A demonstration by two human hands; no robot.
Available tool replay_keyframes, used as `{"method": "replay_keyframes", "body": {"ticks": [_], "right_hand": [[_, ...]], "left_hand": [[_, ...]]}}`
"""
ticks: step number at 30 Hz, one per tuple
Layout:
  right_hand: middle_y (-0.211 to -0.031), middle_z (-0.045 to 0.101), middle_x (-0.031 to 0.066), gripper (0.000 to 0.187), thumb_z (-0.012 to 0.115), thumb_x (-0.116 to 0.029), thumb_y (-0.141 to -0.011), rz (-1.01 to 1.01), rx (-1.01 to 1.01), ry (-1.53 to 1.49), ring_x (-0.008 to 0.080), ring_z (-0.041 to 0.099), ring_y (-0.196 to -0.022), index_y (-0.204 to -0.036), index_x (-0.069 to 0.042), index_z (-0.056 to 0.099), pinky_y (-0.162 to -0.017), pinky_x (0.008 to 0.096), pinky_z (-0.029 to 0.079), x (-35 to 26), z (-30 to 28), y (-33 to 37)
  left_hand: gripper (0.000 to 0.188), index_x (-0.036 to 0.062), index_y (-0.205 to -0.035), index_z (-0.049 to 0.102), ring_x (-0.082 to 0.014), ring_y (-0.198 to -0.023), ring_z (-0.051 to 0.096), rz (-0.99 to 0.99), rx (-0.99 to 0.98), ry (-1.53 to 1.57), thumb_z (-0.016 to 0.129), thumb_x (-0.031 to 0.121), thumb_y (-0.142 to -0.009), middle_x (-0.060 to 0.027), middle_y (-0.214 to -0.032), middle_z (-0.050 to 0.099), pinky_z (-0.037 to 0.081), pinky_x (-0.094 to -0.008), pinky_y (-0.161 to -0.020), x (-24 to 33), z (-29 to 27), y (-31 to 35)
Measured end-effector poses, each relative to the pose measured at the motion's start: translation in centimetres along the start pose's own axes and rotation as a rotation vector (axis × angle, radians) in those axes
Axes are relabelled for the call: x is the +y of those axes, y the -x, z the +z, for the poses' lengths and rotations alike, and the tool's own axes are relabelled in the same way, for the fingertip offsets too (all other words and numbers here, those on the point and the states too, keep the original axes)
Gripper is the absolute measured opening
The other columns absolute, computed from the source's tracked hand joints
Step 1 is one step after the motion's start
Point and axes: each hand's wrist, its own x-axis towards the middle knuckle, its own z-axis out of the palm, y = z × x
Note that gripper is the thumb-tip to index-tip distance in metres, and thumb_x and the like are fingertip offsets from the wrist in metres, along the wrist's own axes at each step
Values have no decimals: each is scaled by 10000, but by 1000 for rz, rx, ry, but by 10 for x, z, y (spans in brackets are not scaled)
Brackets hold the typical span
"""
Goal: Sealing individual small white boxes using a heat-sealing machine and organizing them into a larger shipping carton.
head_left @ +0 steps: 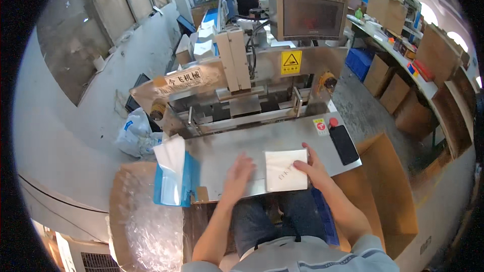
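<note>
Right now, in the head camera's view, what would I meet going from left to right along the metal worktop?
Blue box → the person's left hand, blurred → square white packet → the person's right hand, gripping the packet's right side → black phone.

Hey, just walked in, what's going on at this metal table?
A person is working at the table in front of a machine. Their right hand grips a white square packet near the front edge. The blurred left hand is empty, apart from the packet. A black phone lies to the right.
</note>
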Motion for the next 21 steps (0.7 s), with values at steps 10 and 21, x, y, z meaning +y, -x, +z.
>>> {"method": "replay_keyframes", "body": {"ticks": [10, 21], "right_hand": [[-1324, 548, 203, 825, 728, -179, -883, 13, 95, -199, 243, 608, -1139, -1506, 58, 243, -945, 359, 520, 14, -17, -9], [-1384, 500, 218, 835, 717, -205, -893, -14, 80, -191, 250, 535, -1244, -1517, 64, 231, -1038, 354, 445, 20, -21, -13]], "left_hand": [[608, -60, -1411, 476, -286, -1174, 617, 452, 836, -839, 669, 294, -957, -223, -1322, 605, 481, -368, -991, 64, -241, -14], [463, -71, -1109, 621, -237, -914, 657, 66, 687, -1068, 715, 335, -908, -149, -1015, 704, 507, -352, -843, 30, -304, -44]]}}
